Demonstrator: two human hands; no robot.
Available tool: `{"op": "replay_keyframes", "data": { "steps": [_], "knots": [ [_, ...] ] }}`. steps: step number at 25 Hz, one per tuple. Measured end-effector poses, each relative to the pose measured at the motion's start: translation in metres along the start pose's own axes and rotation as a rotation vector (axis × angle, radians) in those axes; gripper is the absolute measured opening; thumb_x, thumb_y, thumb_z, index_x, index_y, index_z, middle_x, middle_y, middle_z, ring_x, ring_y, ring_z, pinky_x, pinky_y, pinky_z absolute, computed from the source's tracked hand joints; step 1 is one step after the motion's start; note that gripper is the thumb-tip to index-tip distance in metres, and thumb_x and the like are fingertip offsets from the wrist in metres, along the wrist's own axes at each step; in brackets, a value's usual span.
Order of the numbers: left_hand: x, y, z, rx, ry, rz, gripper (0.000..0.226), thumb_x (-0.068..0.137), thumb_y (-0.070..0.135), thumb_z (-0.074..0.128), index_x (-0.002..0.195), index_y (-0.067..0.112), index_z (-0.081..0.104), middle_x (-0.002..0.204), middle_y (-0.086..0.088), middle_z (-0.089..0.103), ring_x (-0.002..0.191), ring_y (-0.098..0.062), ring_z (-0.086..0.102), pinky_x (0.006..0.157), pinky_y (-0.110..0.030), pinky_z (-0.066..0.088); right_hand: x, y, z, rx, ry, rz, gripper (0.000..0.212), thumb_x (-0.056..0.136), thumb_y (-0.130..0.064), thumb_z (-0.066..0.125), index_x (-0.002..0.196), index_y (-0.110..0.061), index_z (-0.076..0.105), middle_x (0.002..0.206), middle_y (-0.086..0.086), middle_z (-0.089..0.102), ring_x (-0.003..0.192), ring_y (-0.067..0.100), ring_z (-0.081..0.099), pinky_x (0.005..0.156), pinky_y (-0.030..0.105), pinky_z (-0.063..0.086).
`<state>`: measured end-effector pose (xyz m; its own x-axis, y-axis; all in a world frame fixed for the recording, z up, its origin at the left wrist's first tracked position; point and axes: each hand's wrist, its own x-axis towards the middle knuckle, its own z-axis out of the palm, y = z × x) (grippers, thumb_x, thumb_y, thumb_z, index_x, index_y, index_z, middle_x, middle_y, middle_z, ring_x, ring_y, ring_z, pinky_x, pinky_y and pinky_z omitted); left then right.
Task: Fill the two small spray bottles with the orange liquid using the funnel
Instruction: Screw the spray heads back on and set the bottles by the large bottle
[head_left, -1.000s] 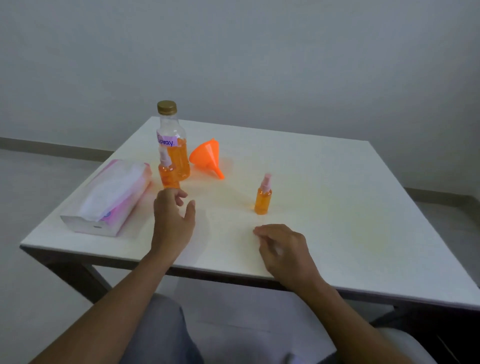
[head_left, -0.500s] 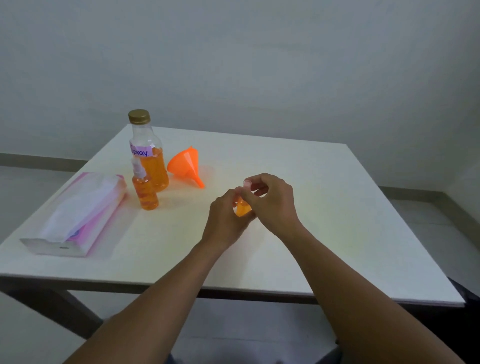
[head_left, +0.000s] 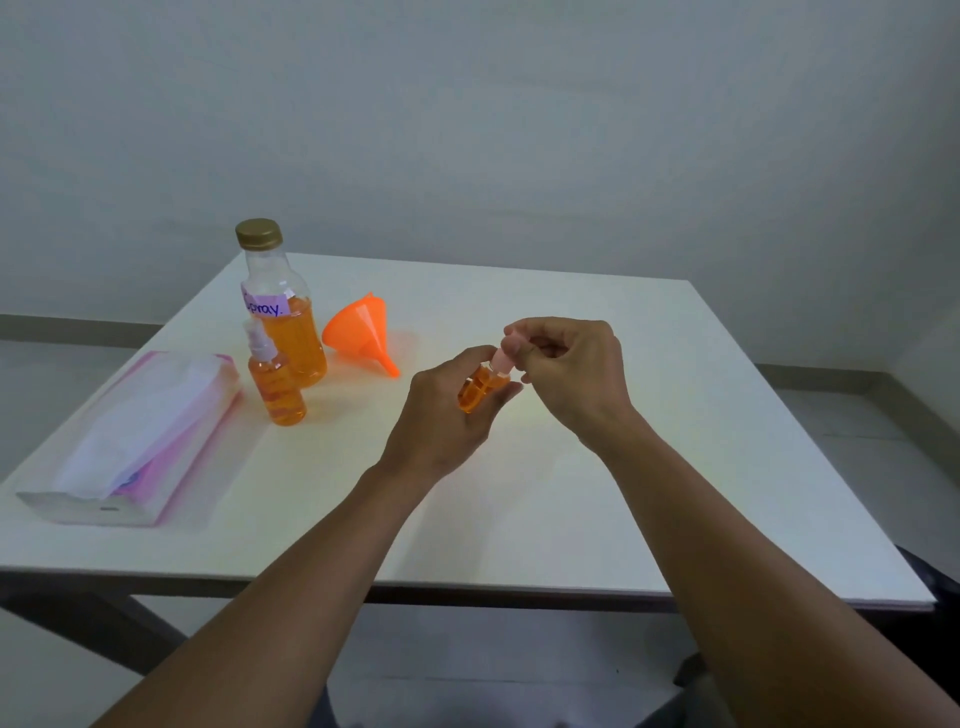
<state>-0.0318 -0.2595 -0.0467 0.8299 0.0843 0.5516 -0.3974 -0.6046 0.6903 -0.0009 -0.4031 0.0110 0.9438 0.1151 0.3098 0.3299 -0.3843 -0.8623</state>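
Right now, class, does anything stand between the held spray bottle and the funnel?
Nothing visible: bare table lies between the funnel and the spray bottle, which the left hand holds and the right hand pinches.

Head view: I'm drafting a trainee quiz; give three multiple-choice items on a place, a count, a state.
1. The funnel lies: A upright in a bottle; B on the table beside the large bottle; C in a hand.
2. Small spray bottles in view: A one; B two; C three.
3. The large bottle's cap is: A on; B off; C in a hand.
B: it lies beside that bottle. B: standing spray bottle, plus held spray bottle between left hand and right hand. A: it sits on the neck.
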Motion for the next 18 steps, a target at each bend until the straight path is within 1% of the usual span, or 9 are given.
{"op": "replay_keyframes", "data": {
  "steps": [2,4,7,10,12,13,14,16,18],
  "knots": [
    [0.004,0.003,0.000,-0.002,-0.035,0.015,0.031,0.090,0.044,0.066,0.113,0.023,0.062,0.083,0.006,0.066,0.068,-0.014,0.059,0.060,-0.026,0.050,0.003,0.002,-0.007,0.000,-0.003,-0.014,0.020,0.091,-0.017,0.075,0.076,-0.030,0.077,0.088,-0.019,0.076,0.082,0.007,0.074,0.084,0.038,0.062],
    [0.008,0.006,0.001,-0.001,-0.077,0.005,0.032,0.090,0.046,0.065,0.113,0.024,0.061,0.081,0.005,0.064,0.065,-0.014,0.057,0.058,-0.026,0.047,0.007,0.006,-0.015,0.014,-0.026,-0.028,0.015,0.092,-0.015,0.073,0.084,-0.026,0.079,0.094,-0.016,0.076,0.081,0.006,0.073,0.083,0.036,0.063],
    [0.015,0.010,0.004,-0.009,-0.153,-0.014,0.031,0.090,0.046,0.065,0.114,0.026,0.061,0.079,0.006,0.062,0.063,-0.012,0.055,0.057,-0.023,0.044,0.009,0.013,-0.025,0.023,-0.068,-0.044,0.013,0.093,-0.009,0.071,0.098,-0.017,0.080,0.093,-0.010,0.077,0.076,0.010,0.073,0.076,0.031,0.063],
    [0.011,-0.002,0.003,0.006,-0.236,-0.073,0.028,0.090,0.044,0.066,0.113,0.028,0.062,0.081,0.006,0.062,0.065,-0.011,0.054,0.060,-0.024,0.043,0.021,0.011,-0.044,0.252,-0.030,-0.078,0.018,0.095,0.006,0.061,0.096,-0.007,0.074,0.084,0.002,0.074,0.069,0.017,0.067,0.072,0.031,0.060],
    [-0.001,-0.014,0.004,0.012,-0.278,-0.149,0.025,0.090,0.041,0.066,0.112,0.029,0.063,0.080,0.010,0.062,0.065,-0.008,0.054,0.063,-0.024,0.042,0.035,0.003,-0.066,0.350,-0.026,-0.095,0.013,0.097,0.003,0.061,0.098,-0.004,0.072,0.084,0.008,0.073,0.070,0.021,0.067,0.072,0.032,0.060],
    [-0.005,-0.017,0.006,0.006,-0.285,-0.171,0.024,0.090,0.040,0.066,0.111,0.030,0.063,0.078,0.011,0.061,0.063,-0.008,0.054,0.063,-0.024,0.042,0.040,0.002,-0.075,0.359,-0.059,-0.085,0.011,0.097,0.000,0.063,0.100,-0.003,0.073,0.087,0.011,0.073,0.073,0.023,0.069,0.073,0.033,0.061],
    [-0.006,-0.018,0.006,-0.009,-0.279,-0.188,0.023,0.091,0.041,0.065,0.112,0.031,0.062,0.078,0.012,0.062,0.063,-0.008,0.055,0.062,-0.025,0.044,0.041,0.003,-0.080,0.353,-0.104,-0.060,0.011,0.095,-0.003,0.065,0.102,-0.002,0.073,0.091,0.014,0.074,0.076,0.025,0.071,0.073,0.033,0.062],
    [0.000,-0.012,0.006,-0.076,-0.273,-0.212,0.031,0.092,0.043,0.062,0.122,0.038,0.057,0.086,0.009,0.067,0.070,-0.011,0.064,0.067,-0.032,0.054,0.033,0.016,-0.079,0.326,-0.162,0.006,0.014,0.093,-0.004,0.069,0.106,-0.002,0.073,0.097,0.018,0.075,0.078,0.025,0.073,0.073,0.033,0.063],
    [0.009,-0.003,0.004,-0.150,-0.293,-0.215,0.042,0.095,0.039,0.059,0.134,0.044,0.045,0.096,0.007,0.067,0.075,-0.015,0.070,0.070,-0.037,0.059,0.017,0.040,-0.071,0.269,-0.125,0.072,0.015,0.092,-0.006,0.071,0.106,-0.009,0.074,0.094,0.016,0.076,0.076,0.022,0.071,0.066,0.031,0.059]
  ]
}}
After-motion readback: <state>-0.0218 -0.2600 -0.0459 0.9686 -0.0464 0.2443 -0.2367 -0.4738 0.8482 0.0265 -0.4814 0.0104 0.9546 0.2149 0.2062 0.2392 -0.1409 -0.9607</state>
